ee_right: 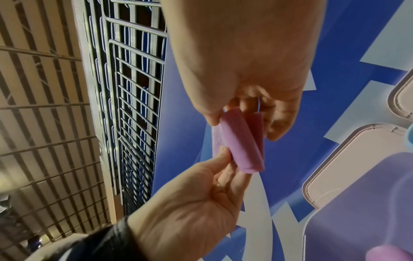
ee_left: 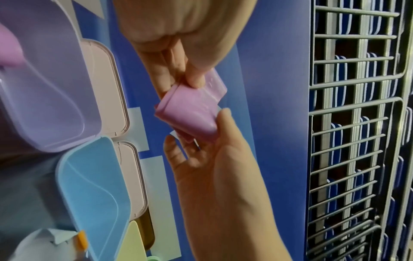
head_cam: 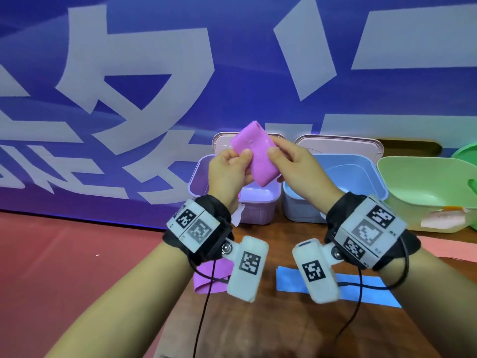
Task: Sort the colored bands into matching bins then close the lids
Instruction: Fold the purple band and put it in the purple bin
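Head view, from left to right: my left hand (head_cam: pixel 228 171) and my right hand (head_cam: pixel 299 167) are raised together above the open purple bin (head_cam: pixel 258 210), each pinching one side of a folded purple band (head_cam: pixel 256 153) between thumb and fingers. On the wooden table (head_cam: pixel 258 326) below my wrists, a second purple band (head_cam: pixel 206 276) lies on the left and a blue band (head_cam: pixel 371 290) on the right. Right of the purple bin stand the blue bin (head_cam: pixel 304 208) and then the green bin (head_cam: pixel 423 182), both open, with pale lids (head_cam: pixel 340 147) tilted up behind the purple and blue ones.

Only the left wrist view shows the folded layers of the band I hold, with my left thumb pressing its upper edge and my right thumb at its lower corner. It also shows something pinkish purple at the near edge of the purple bin's hollow; what it is I cannot tell. The blue bin's visible part shows bare plastic.

Only the right wrist view shows the band's rolled fold end-on and, at the lower right, a blurred purple lump in the purple bin. Both wrist views show a wire rack (ee_right: pixel 134 106) beside the blue banner (head_cam: pixel 154 73).
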{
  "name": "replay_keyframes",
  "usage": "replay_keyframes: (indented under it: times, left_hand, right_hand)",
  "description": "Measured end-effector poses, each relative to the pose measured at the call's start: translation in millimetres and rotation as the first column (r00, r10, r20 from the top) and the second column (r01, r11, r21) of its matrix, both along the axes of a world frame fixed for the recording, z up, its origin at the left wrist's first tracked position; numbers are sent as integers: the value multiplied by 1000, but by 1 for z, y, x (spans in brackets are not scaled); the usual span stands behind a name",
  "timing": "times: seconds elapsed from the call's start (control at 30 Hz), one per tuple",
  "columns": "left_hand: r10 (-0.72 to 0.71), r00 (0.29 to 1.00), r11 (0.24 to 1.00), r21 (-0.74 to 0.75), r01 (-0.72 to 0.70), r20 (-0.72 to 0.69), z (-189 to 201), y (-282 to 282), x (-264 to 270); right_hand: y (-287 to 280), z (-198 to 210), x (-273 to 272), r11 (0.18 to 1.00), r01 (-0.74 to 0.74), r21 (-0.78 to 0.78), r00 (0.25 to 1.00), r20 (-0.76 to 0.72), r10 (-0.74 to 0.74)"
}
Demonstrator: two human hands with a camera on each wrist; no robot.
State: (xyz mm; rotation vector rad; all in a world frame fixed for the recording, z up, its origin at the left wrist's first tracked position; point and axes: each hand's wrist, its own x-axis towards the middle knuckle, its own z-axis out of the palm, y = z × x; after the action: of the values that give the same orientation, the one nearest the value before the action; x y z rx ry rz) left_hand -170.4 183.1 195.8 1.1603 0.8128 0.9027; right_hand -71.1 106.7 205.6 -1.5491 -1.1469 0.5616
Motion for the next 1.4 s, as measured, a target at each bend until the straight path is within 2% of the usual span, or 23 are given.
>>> replay_keyframes:
  times: [0.1,0.27,0.4,0.5,0.57,0.63,0.73,0.83,0.93,1.03,1.17,1.3,1.4]
  left_hand:
    - [48,997,999,-20,-46,59,-2,-4,5]
    - [69,987,990,-130,-51,143,-1,-10,11]
    - [24,979,972,-234,24,201,-2,-14,16]
    - [-116,965,933,-309,187,235,1,-13,13]
    - [-216,958,909,-318,268,190,3,-11,9]
    - [-247,965,925,-278,261,86,5,-9,7]
    - [-216,966,973,-108,202,-139,10,-5,8]
    - [-164,943,977,83,196,-290,12,2,10]
    - [-140,932,960,183,211,-336,14,7,12]
    - [-176,933,933,249,260,-314,18,9,15]
    - [-166,940,886,374,274,-298,22,6,25]
    - [-139,957,882,407,237,-256,19,2,40]
    - [-140,958,875,422,238,-250,15,2,51]
  right_hand:
    - [-1,1,-1,999,-32,5,999,-6,32]
    - [2,-5,5,998,57,21,996,68,-58]
    - [4,-6,12,997,42,-67,978,205,-27]
    - [1,-4,18,995,38,-95,975,221,-17]
    - [-3,-1,23,995,31,-97,983,181,-13]
    - [-6,4,27,995,-3,-99,987,158,19]
    - [-9,10,29,988,-58,-143,977,195,85]
    - [-11,14,34,969,-86,-231,965,222,138]
    - [-13,11,44,972,-60,-229,985,142,94]
    - [-14,4,52,998,27,-54,998,-52,-29]
    - [-15,-1,58,982,164,97,952,-278,-132]
    - [-13,-6,67,979,187,86,888,-440,-131]
    - [-15,-13,74,991,130,33,881,-462,-100]
